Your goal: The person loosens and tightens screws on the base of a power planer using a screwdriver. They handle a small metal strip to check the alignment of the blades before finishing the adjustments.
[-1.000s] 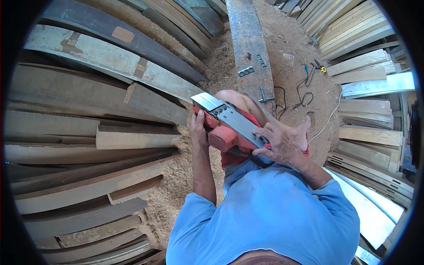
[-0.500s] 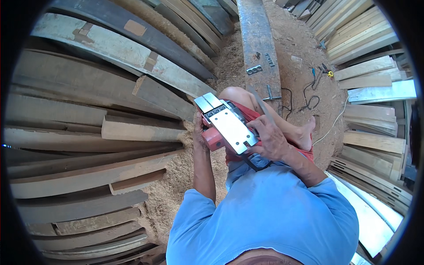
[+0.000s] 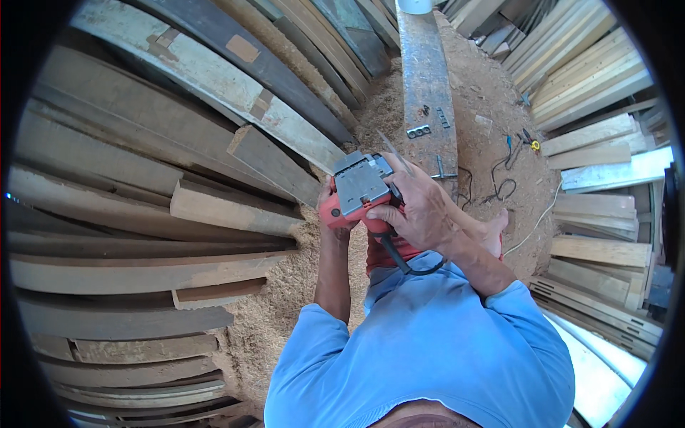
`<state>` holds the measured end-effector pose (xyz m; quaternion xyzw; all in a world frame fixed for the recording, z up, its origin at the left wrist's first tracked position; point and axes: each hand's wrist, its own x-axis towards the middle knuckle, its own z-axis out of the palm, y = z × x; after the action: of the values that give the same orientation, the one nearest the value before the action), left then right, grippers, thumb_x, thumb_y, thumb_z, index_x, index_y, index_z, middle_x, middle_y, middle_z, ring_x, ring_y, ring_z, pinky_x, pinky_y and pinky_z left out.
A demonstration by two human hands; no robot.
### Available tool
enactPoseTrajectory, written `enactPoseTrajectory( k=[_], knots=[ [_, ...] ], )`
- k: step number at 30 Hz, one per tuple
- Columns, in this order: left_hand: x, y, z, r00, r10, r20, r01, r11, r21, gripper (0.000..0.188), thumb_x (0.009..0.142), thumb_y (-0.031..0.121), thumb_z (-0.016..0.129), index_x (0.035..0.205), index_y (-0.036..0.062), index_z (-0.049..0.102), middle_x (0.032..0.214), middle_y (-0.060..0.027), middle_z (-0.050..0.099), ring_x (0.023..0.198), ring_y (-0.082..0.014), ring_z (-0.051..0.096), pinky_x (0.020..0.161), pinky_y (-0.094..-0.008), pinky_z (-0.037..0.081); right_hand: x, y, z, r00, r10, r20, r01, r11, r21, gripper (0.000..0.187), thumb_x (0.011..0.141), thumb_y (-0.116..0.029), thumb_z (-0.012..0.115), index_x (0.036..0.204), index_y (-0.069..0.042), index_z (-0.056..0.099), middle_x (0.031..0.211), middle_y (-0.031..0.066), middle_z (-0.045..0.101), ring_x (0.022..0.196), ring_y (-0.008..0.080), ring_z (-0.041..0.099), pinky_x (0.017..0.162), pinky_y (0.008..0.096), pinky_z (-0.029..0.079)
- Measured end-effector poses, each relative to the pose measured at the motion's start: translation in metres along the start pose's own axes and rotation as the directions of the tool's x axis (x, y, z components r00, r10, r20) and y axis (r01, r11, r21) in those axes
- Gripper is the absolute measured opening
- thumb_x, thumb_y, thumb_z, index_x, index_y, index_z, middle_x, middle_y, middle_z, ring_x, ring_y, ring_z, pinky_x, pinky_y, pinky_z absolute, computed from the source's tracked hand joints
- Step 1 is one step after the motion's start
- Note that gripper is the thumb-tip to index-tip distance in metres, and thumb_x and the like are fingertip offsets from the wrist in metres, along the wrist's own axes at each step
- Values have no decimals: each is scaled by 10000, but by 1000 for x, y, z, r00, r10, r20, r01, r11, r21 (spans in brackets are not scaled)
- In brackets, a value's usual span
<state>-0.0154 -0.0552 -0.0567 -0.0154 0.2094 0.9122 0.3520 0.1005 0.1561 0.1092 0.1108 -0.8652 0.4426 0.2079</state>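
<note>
An electric hand planer (image 3: 360, 187) with a red body is held upside down above my lap, its grey metal sole facing up. My left hand (image 3: 330, 194) wraps round the planer's left side, its fingers partly hidden behind the body. My right hand (image 3: 421, 207) is closed on a thin, pointed metal strip (image 3: 394, 151), with the thumb against the planer's rear end. The strip points up and to the left, beside the sole. From the planer's rear, a black cord (image 3: 394, 253) curves over my lap.
Ahead, a worn plank (image 3: 426, 64) carries a metal piece with round holes (image 3: 419, 131), a slotted strip (image 3: 442, 118), a T-shaped wrench (image 3: 442, 168) and a white container (image 3: 415, 6). Stacked boards (image 3: 107, 271) line both sides. A yellow tool (image 3: 535, 145) and cables (image 3: 503, 178) lie on the floor.
The planer has tilted and turned, so its sole no longer glares and more of its red body and cord shows. My right hand and the metal strip have moved left and up.
</note>
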Motion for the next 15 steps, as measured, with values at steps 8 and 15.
enactPoseTrajectory(
  k=[8, 15],
  knots=[
    [11, 0, -5, 994, -99, -52, 98, 995, -14, 621, 1106, 566, 377, 1466, 95, 562, 1398, -168, 663, 1249, -365, 666, 1075, -549, 543, 6, -8, 1, 998, 56, 13, -56, 997, -44, 672, 900, -345, 840, 1364, 61, 572, 1092, 241, 736, 978, 405, 740, 853, 455, 576],
    [16, 7, -3, 987, -154, -54, 150, 986, -70, 668, 1112, 575, 305, 1513, 86, 521, 1445, -178, 635, 1290, -369, 645, 1107, -555, 524, 9, -1, 10, 995, 98, 7, -98, 995, -32, 620, 909, -338, 840, 1330, 52, 607, 972, 206, 739, 878, 356, 748, 768, 432, 571]
  ],
)
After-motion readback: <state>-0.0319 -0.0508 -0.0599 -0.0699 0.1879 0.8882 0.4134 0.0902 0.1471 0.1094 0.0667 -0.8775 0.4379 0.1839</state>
